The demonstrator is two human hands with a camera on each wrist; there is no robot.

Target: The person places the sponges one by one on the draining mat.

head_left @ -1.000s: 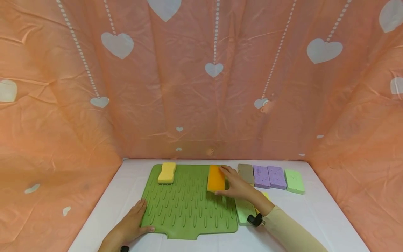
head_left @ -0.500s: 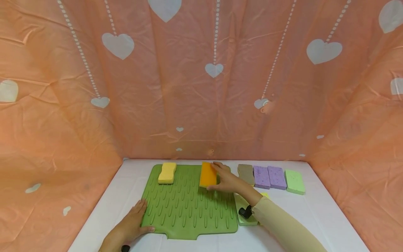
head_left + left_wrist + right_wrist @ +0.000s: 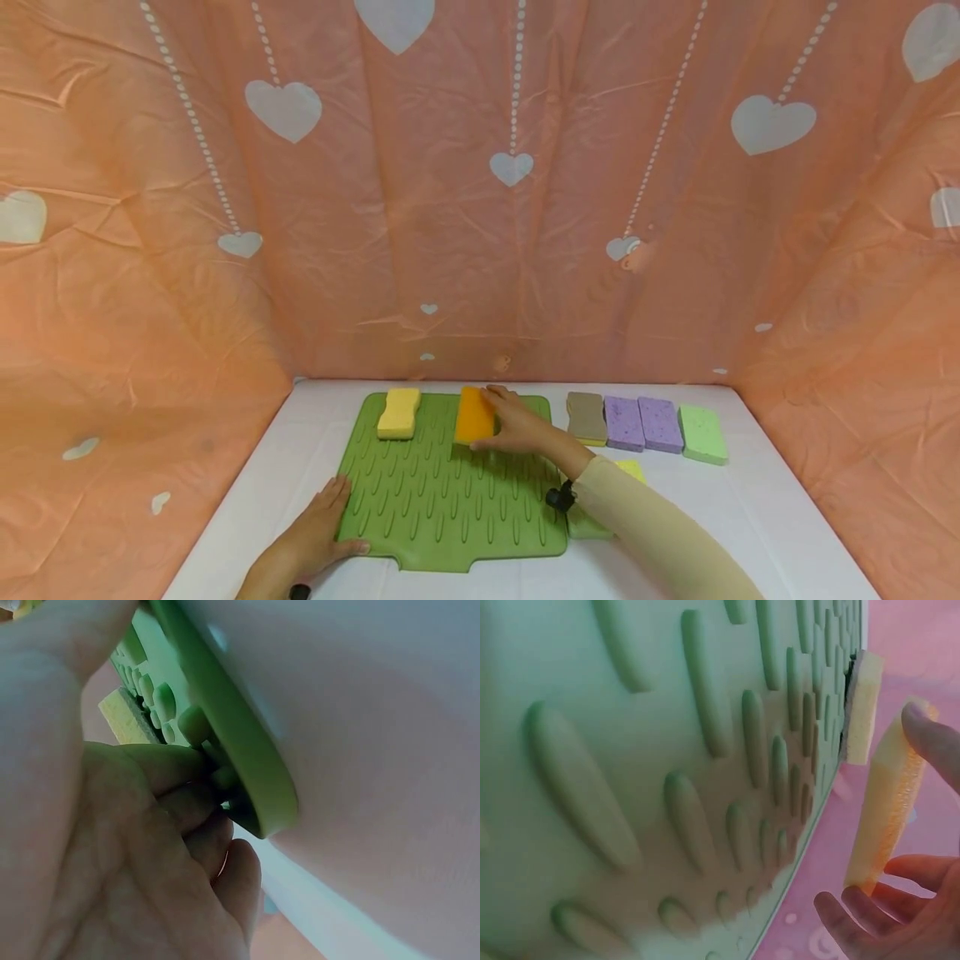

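My right hand pinches an orange-topped sponge between thumb and fingers, over the far part of a ribbed green mat. In the right wrist view this sponge shows a pale yellow side, and a gap separates it from the mat. A yellow sponge with curved-in sides lies on the mat's far left corner, left of the held one. My left hand rests on the mat's near left edge, fingers extended; in the left wrist view the fingertips lie right at the mat's rim.
Right of the mat, a grey-brown sponge, two purple sponges and a light green sponge form a row on the white table. Nearer, another green sponge and a yellow one are partly hidden by my right forearm.
My right hand has carried the orange-topped sponge leftward over the mat, closer to the yellow sponge. The left hand has stayed at the mat's edge.
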